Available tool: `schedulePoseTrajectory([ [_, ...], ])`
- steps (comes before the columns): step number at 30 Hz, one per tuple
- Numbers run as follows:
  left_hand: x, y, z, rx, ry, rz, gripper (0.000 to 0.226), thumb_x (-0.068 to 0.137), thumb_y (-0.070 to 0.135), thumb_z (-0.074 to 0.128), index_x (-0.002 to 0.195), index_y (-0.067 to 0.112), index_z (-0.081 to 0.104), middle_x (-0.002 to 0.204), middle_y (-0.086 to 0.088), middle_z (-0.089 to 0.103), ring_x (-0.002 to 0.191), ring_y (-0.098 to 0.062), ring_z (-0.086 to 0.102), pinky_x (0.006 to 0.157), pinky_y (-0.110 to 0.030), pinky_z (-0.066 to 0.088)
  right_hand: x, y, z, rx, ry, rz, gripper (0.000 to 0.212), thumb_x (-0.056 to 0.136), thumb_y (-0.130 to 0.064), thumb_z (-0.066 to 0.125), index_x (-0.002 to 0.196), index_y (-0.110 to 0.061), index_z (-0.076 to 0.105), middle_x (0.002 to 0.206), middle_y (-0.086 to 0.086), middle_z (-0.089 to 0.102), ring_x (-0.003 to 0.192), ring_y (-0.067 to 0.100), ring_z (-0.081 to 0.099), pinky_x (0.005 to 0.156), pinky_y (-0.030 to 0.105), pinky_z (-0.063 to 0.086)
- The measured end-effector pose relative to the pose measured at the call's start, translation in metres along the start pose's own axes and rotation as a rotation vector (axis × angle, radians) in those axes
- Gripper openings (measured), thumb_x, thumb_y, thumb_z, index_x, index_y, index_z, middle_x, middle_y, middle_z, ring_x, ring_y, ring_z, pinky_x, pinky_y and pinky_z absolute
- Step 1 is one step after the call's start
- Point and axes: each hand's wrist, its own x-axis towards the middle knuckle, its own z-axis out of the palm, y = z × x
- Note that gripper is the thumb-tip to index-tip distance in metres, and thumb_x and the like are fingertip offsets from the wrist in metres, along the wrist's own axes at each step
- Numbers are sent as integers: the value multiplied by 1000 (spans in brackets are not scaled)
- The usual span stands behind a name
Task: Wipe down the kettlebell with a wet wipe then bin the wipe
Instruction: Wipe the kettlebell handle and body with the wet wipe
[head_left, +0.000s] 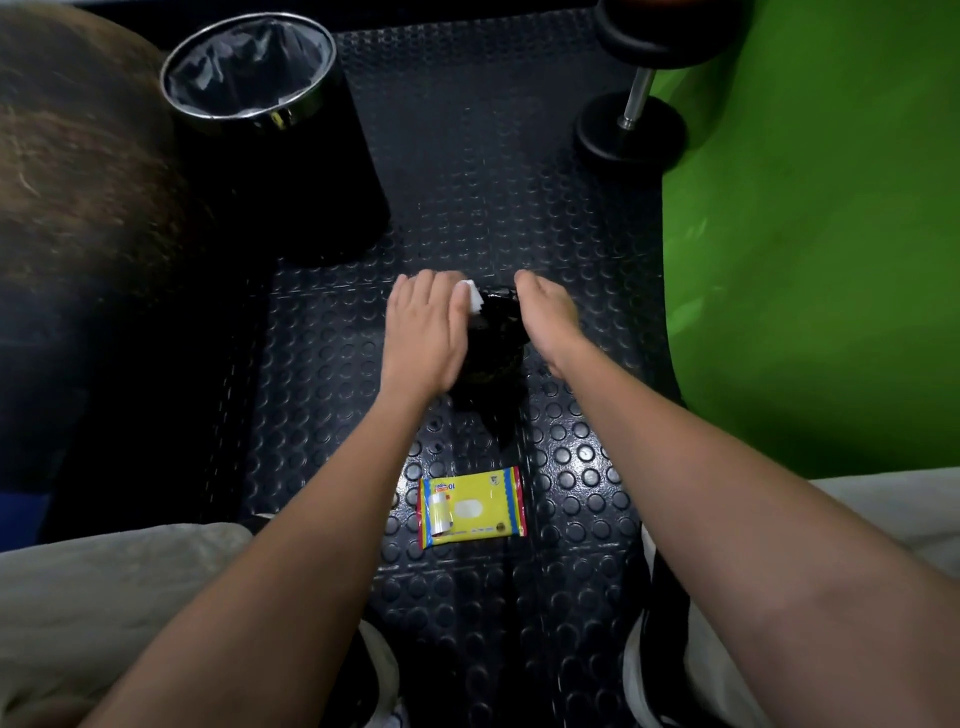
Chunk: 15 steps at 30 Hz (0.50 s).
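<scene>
The kettlebell (493, 343) stands on the dark studded floor mat (467, 182), in the middle of the view, between the two forearms; it is black and hard to separate from the mat, so its handle is not clear to see. The left hand (428, 325) lies palm down on the left side of the kettlebell, the fingers close together and bent over a white wet wipe (474, 296); only a small corner of the wipe shows past the fingertips, pressed against the black surface. The right hand (545, 317) rests on the right side of the kettlebell, turned edge-on to the camera; its fingers curl downward out of sight, so I cannot tell if it really grips the iron or only touches it. The yellow pack of wipes (472, 506) lies flat on the mat nearer to the person, just below the kettlebell and apart from it. The round black bin (260, 104) with a shiny rim and a dark liner stands at the upper left, well apart from the hands. A dumbbell (631, 98) stands at the upper right, beside a bright green surface (805, 234).
</scene>
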Motion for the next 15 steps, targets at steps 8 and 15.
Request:
schedulePoseTrajectory([
  [8,7,-20,-9,-714,-93,-718,38,100,37,32,92,12,59,100,-1,61,94,-19,54,89,-36,42,0,1,2,-4,15,-15,34,98,-33,37,68,-18,37,65,-5,38,62,13,36,60,33,30],
  [15,35,-12,-23,-444,-329,-650,35,98,32,31,79,9,49,77,0,53,76,-19,45,60,-31,33,-2,-4,1,-30,37,1,32,99,-30,34,69,-18,34,67,-4,36,61,13,32,56,33,26],
])
